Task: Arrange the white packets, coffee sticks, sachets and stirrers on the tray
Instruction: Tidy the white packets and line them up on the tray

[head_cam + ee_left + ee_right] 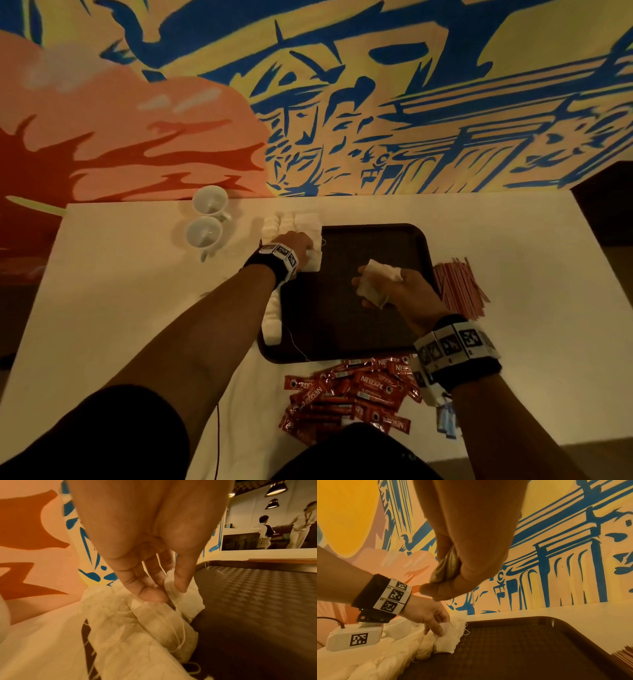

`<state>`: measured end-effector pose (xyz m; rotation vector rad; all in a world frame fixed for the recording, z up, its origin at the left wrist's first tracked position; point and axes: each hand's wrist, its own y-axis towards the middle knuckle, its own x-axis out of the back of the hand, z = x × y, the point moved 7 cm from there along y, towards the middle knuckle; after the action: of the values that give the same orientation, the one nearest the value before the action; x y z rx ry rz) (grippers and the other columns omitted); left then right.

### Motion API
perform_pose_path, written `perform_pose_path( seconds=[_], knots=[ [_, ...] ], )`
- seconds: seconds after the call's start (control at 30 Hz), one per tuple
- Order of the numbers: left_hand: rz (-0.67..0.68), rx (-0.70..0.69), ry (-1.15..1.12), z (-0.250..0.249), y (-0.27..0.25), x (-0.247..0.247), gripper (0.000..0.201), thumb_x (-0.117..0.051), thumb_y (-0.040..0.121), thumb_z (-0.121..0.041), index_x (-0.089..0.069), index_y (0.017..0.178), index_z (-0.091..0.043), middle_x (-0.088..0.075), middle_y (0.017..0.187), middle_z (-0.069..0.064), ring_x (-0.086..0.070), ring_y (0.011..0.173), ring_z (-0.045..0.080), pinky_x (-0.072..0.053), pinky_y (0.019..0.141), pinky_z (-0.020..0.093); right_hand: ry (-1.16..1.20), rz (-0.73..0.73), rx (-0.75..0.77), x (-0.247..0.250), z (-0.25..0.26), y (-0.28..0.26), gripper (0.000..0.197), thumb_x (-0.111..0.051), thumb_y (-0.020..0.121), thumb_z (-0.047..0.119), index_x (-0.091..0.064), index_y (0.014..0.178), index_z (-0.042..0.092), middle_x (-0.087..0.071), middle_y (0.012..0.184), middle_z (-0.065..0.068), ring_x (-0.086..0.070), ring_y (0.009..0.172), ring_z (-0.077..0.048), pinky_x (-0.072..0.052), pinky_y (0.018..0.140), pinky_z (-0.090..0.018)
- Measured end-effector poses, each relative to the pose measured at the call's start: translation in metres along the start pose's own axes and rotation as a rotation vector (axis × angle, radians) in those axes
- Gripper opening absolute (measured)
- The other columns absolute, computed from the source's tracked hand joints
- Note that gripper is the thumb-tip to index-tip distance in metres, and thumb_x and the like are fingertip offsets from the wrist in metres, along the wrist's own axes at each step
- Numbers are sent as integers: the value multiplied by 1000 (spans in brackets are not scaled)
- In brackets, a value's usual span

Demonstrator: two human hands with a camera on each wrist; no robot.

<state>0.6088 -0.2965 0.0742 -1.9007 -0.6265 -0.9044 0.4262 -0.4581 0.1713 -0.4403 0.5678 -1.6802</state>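
Observation:
A dark brown tray lies on the white table. Soft white packets stand in a row along its left edge, up to the far left corner. My left hand reaches into that corner and pinches a white packet between thumb and fingers, seen also in the right wrist view. My right hand hovers over the tray's middle, gripping a bunch of white packets, whose edge shows in my fist. Red coffee sticks lie piled in front of the tray. Red stirrers lie to its right.
Two white cups stand at the back left of the table, against the painted wall. Small blue sachets lie under my right wrist. Thin strings trail from the packets over the tray's front left.

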Motion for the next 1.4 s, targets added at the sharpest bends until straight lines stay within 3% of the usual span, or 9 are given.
perform_pose_path(
  seconds=[0.2, 0.33, 0.4, 0.63, 0.77, 0.9, 1.0, 1.13, 1.4],
  knots=[
    [-46, -28, 85, -2, 3, 7, 29, -58, 91, -21, -66, 118, -25, -62, 129, 13, -62, 114, 33, -48, 96, 39, 28, -11, 6, -1, -6, 1, 23, -53, 104, 13, -68, 120, 7, -74, 116, -12, -70, 111, -26, -61, 78, -34],
    [-83, -19, 99, -4, 0, 10, 27, -60, 92, -24, -65, 118, -26, -61, 130, 10, -56, 124, 30, -43, 107, 43, 55, 11, 5, -2, -7, 2, 28, -59, 102, 23, -66, 123, 7, -72, 119, -15, -69, 112, -28, -60, 88, -41],
    [-134, -10, 90, -4, -2, 17, 25, -62, 92, -22, -67, 116, -25, -61, 129, 6, -53, 126, 28, -39, 111, 42, 96, 43, -9, -3, -5, 3, 29, -57, 102, 19, -64, 127, 6, -71, 121, -16, -68, 115, -29, -59, 91, -42],
    [-288, 94, -115, -12, -39, 62, 29, -69, 89, -34, -64, 116, -26, -55, 128, 4, -51, 124, 27, -43, 105, 39, 102, 85, 31, -2, 26, -1, 25, -53, 105, 15, -62, 126, 6, -74, 118, -14, -71, 111, -29, -59, 93, -47],
    [-356, 7, -358, -43, -80, 94, 29, -71, 88, -38, -68, 113, -23, -65, 119, -3, -59, 110, 16, -46, 93, 31, 105, 72, 74, 5, 49, -15, 27, -64, 100, 18, -65, 124, 6, -69, 124, -15, -69, 113, -33, -61, 84, -46],
    [-410, -114, -687, -81, -141, 116, 13, -66, 94, -35, -70, 101, -24, -68, 102, -13, -64, 95, 6, -49, 77, 25, 145, 50, 152, 11, 76, -39, 23, -74, 92, 14, -70, 114, 8, -74, 114, -10, -72, 104, -30, -63, 73, -43],
    [-406, -161, -824, -106, -183, 119, 19, -56, 101, -38, -66, 110, -26, -70, 103, -8, -68, 92, 11, -54, 68, 23, 105, 65, 217, 13, 97, -58, 22, -77, 90, 15, -71, 111, 11, -77, 109, -7, -74, 100, -27, -64, 69, -40],
    [-449, -180, -956, -131, -221, 118, 20, -53, 102, -40, -67, 108, -27, -72, 106, -5, -70, 92, 13, -57, 68, 25, 68, 98, 292, 16, 122, -83, 20, -80, 87, 14, -69, 103, 10, -77, 102, -6, -76, 94, -24, -64, 69, -38],
    [-496, -293, -1090, -170, -265, 109, 31, -74, 89, -27, -69, 116, -12, -75, 99, 6, -70, 89, 13, -57, 70, 27, 46, 140, 415, 21, 136, -125, 13, -78, 89, 16, -70, 98, 11, -78, 95, -6, -74, 93, -26, -59, 71, -38]
  ],
)
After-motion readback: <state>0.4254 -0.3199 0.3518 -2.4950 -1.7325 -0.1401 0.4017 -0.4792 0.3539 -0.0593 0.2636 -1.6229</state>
